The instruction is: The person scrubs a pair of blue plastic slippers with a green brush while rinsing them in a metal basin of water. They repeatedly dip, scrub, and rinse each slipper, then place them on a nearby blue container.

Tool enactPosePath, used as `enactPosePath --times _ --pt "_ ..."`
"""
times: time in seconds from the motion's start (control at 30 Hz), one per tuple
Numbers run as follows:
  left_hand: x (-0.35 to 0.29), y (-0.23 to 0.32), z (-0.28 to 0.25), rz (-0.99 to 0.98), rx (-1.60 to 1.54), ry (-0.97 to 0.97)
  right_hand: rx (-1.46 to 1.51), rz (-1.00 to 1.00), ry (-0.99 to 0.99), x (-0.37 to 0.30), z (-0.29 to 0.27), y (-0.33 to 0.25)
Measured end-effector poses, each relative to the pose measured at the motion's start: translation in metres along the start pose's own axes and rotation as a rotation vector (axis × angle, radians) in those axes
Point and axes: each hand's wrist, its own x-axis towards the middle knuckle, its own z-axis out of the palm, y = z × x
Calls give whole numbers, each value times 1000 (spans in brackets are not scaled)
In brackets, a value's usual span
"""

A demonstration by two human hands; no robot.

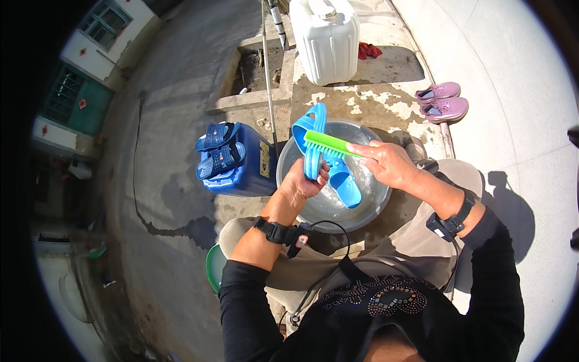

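My left hand [306, 181] is closed round the lower end of a light-blue slipper [313, 158], which it holds up on edge over a metal basin [379, 208]. In my right hand [389, 161] is the handle of a bright green scrub brush [329, 142]. The brush's bristles face down and lie against the slipper, or just over it; I cannot tell which. A second light-blue slipper [345, 186] rests in the basin, in what looks like shallow water.
Left of the basin, dark-blue slippers [221, 158] lie on a blue jerrycan [256, 172]. A white jerrycan [325, 45] stands beyond it. Pink shoes [445, 107] sit at the right by a ledge. A green-rimmed basin [212, 268] is partly visible beside my left leg. A thin pole [267, 78] rises behind.
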Motion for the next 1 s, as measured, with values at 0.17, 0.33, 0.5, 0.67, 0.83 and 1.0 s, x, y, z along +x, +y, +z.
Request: enactPosePath --times 0.17,0.33,0.5,0.67,0.83,1.0 --pt "-5 -12 14 -130 45 -111 -318 183 86 43 -31 42" --pt "-19 -12 23 -64 -55 -114 -62 335 224 75 -44 53" --pt "-13 1 25 130 -247 -10 349 127 158 59 -28 12" --pt "-1 15 34 304 -282 83 47 -143 213 46 -11 -26" --pt "8 21 47 505 -398 253 -347 -157 102 41 19 -46" --pt "20 26 55 478 -447 364 -351 -45 126 67 22 -36"
